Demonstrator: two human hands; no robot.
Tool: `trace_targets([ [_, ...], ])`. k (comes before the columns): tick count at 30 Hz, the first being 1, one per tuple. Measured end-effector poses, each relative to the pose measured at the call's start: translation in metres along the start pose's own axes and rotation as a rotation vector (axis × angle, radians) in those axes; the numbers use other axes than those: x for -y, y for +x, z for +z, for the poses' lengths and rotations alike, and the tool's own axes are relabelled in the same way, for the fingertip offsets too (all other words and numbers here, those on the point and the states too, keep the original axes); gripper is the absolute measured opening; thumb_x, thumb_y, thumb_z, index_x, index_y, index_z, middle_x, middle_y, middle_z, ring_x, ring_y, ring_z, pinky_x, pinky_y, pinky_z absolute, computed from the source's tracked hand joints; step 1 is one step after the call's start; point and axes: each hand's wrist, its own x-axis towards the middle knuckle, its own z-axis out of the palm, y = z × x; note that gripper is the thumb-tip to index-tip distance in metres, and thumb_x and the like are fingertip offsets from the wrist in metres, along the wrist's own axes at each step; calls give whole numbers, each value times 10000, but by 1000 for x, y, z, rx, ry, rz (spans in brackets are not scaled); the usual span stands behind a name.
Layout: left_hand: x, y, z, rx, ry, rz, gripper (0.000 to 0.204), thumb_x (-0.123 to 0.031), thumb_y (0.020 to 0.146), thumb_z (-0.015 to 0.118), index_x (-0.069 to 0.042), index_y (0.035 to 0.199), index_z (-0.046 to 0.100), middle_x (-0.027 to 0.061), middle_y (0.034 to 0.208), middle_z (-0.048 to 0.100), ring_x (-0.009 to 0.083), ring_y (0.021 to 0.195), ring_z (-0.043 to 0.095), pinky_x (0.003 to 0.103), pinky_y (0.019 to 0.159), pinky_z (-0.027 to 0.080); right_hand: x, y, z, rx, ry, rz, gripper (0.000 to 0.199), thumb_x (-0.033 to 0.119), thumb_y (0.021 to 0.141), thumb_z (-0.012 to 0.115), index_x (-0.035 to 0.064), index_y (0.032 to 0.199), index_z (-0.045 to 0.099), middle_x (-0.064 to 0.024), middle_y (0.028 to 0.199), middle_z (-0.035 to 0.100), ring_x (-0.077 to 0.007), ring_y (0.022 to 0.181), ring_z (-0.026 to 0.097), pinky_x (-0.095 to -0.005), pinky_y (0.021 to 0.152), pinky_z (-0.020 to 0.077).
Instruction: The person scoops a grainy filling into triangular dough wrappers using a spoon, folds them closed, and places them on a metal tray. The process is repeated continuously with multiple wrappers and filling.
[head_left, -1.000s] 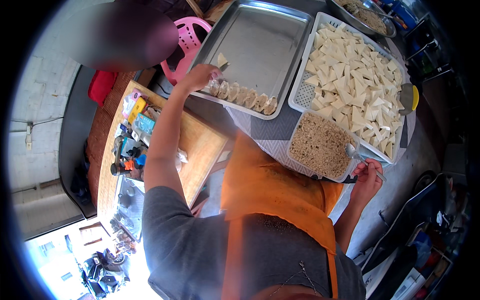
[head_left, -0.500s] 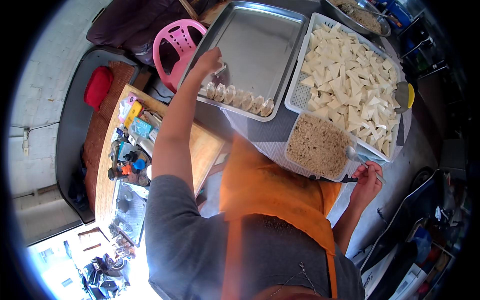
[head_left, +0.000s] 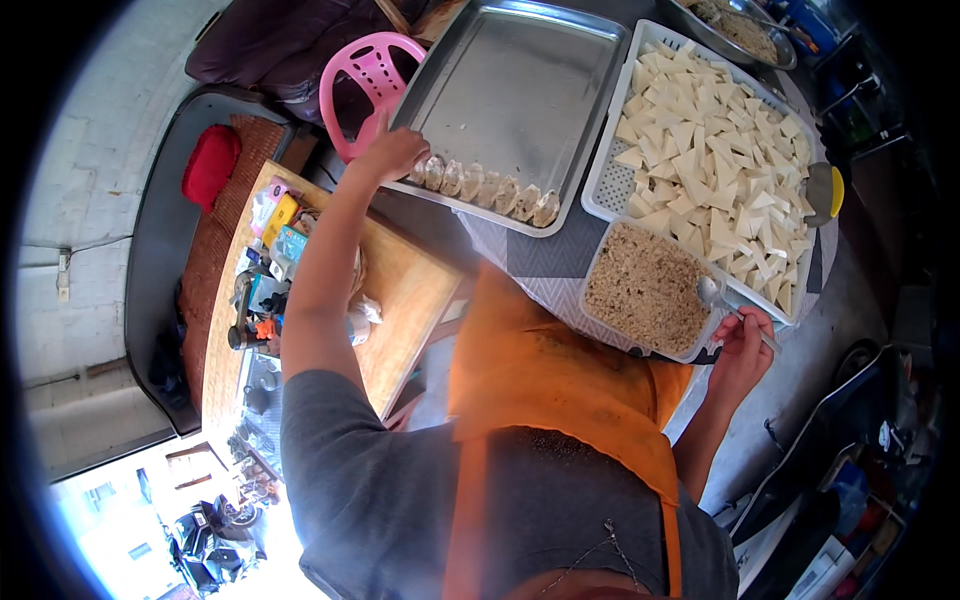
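Observation:
My left hand reaches over the near left corner of a metal tray. Its bent fingers close over the stuffed tofu piece at the left end of a row; the fingertips are partly hidden. Several more stuffed tofu pieces stand side by side along the tray's near edge. In my right hand, a metal spoon is gripped by its handle, its bowl at the right side of a box of crumbly brown filling. White tofu triangles fill a white perforated basket behind the box.
A metal bowl with more filling stands at the far right. Near the basket's right side is a yellow-edged dark object. A pink chair touches the tray's left side. To the left, a wooden table carries bottles and packets.
My left hand has moved down and left from above the tray to the row's left end, where one more stuffed piece now stands. My right hand keeps the spoon by the filling box.

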Motion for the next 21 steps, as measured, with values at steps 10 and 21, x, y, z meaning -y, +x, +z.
trace_targets([
  [10,25,0,20,61,-107,137,387,-8,755,511,-145,1108,587,40,1089,577,223,1140,473,522,975,271,-5,-5,-10,-32,-1,25,158,112,913,468,-18,921,557,-103,702,600,-138,547,546,-257,524,470],
  [21,10,3,10,5,-5,145,373,-197,642,717,-143,1001,632,49,974,578,240,1072,503,483,942,323,-3,-6,-10,-22,1,14,153,110,910,472,-15,923,558,-102,704,602,-136,549,549,-251,520,471],
])
